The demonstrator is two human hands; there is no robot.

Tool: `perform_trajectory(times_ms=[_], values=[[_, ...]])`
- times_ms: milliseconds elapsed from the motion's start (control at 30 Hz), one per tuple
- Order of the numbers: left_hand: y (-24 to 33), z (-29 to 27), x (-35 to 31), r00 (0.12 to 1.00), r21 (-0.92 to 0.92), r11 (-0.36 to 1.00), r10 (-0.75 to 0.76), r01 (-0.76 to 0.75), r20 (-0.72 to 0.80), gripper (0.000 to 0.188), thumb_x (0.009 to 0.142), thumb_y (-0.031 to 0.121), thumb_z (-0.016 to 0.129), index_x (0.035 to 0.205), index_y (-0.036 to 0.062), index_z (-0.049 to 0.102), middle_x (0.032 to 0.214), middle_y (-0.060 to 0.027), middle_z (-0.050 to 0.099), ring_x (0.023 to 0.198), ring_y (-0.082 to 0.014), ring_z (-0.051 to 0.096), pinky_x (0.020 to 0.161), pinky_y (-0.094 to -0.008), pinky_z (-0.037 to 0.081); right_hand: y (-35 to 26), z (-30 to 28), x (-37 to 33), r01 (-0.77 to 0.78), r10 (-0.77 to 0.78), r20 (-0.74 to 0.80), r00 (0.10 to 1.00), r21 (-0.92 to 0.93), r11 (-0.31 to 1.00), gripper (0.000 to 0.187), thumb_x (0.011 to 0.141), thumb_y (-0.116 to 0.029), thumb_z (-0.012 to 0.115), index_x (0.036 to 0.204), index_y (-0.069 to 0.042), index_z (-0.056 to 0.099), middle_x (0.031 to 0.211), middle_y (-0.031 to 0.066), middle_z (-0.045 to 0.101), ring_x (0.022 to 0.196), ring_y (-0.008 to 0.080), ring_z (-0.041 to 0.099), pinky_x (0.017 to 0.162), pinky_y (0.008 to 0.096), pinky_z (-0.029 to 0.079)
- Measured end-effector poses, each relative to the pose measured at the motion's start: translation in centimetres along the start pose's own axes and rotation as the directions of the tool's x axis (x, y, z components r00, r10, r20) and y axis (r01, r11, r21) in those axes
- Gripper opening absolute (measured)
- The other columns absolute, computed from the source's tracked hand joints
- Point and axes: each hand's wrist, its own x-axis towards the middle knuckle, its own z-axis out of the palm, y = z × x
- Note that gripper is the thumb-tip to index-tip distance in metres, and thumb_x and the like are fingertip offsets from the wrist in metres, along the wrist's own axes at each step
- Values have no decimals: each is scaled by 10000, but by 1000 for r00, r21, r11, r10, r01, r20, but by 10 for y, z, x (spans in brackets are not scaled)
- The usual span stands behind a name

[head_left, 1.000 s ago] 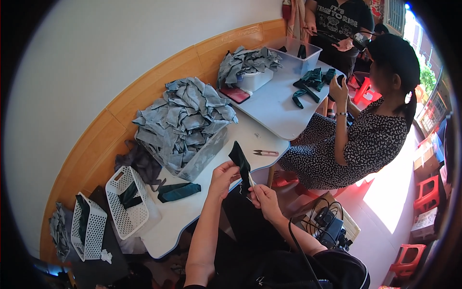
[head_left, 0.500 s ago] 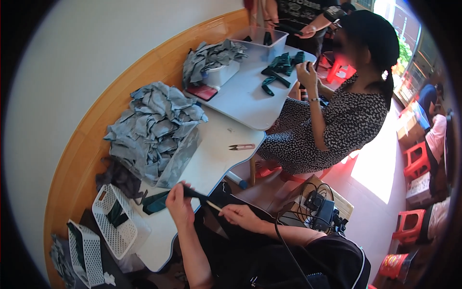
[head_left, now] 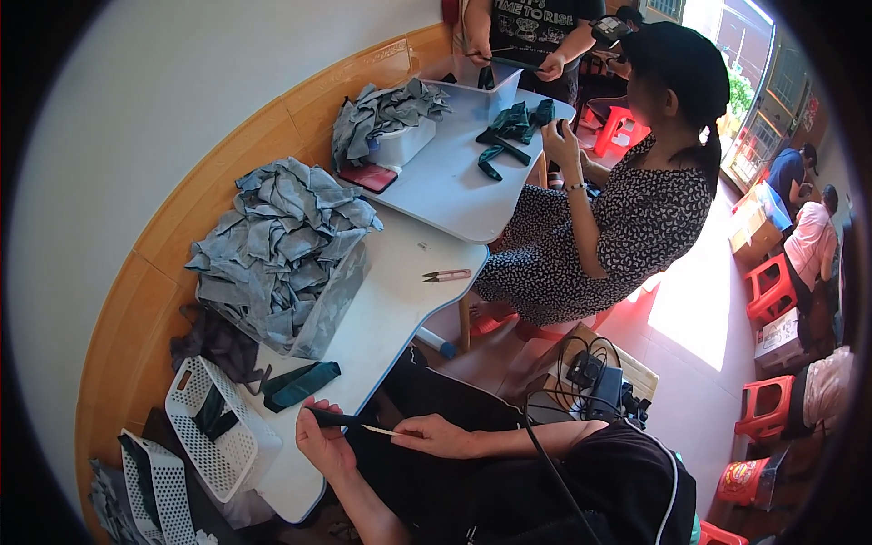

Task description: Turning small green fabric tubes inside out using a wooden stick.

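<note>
My left hand (head_left: 325, 443) pinches one end of a narrow dark green fabric strip (head_left: 338, 420), just off the table's front edge. The thin pale stick (head_left: 381, 430) meets the strip's other end; whether it runs inside the cloth cannot be told. The stick's right end is held in the closed fingers of my right hand (head_left: 436, 438), above my dark-clothed lap. A flat dark green fabric piece (head_left: 300, 385) lies on the table beyond my left hand. Left of it stands a white perforated basket (head_left: 222, 436) with more dark green cloth inside.
Grey fabric pieces (head_left: 282, 241) heap over a clear bin on the table (head_left: 400, 272), near small thread snips (head_left: 447, 275). A co-worker (head_left: 627, 209) sits at the adjoining table; another person (head_left: 536, 36) stands behind it. A box with cables (head_left: 595, 377) is at my right.
Both hands have come lower in the view with the strip and stick, which now lie nearly level instead of slanting. The standing person's hands hold a dark strip stretched between them.
</note>
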Motion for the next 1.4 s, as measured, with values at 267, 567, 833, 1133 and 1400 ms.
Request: perform_trajectory(times_ms=[267, 567, 833, 1133, 1400], values=[[-1, -4, -4, 999, 100, 995, 15, -12, -29, 196, 956, 153, 549, 958, -38, 592, 832, -124, 644, 731, -202, 641, 698, -334, 557, 3, -1, -1, -185, 125, 187, 974, 354, 917, 270, 976, -243, 508, 961, -6, 638, 678, 7, 521, 563, 76, 463, 507, 231, 385], [27, -8, 14, 989, 446, 888, 141, -113, -32, 210, 937, 114, 567, 966, -80, 639, 813, -143, 666, 751, -187, 656, 758, -300, 535, -1, -9, 18, -479, 266, 429, 863, 531, 699, 239, 979, -256, 512, 946, -50, 630, 658, -62, 430, 494, 6, 320, 408, 166, 214], [41, 14, 0, 822, 769, 319, 353, -555, 447, 126, 821, -40, 618, 933, -30, 676, 961, -99, 661, 919, -207, 607, 824, -294, 467, 3, -14, 7, -575, 393, 425, 815, 513, 638, 228, 968, -242, 525, 949, -42, 633, 654, -54, 446, 477, 3, 333, 400, 168, 217], [33, -16, -22, 668, 745, 79, 513, -662, 539, 240, 670, 22, 772, 898, 26, 699, 809, -85, 586, 757, -236, 568, 653, -331, 474, 3, -9, 9, -670, 418, 536, 733, 463, 581, 232, 979, -211, 509, 1006, -11, 625, 657, -39, 444, 477, 10, 318, 396, 164, 211], [34, -36, -38, 441, 511, -92, 390, -855, 808, 376, 620, 36, 798, 974, 15, 675, 743, -51, 563, 636, -204, 572, 519, -298, 449, 11, 0, 10, -672, 444, 506, 740, 587, 451, 222, 980, -192, 500, 1030, -9, 616, 670, -32, 462, 481, 15, 323, 398, 154, 222]])
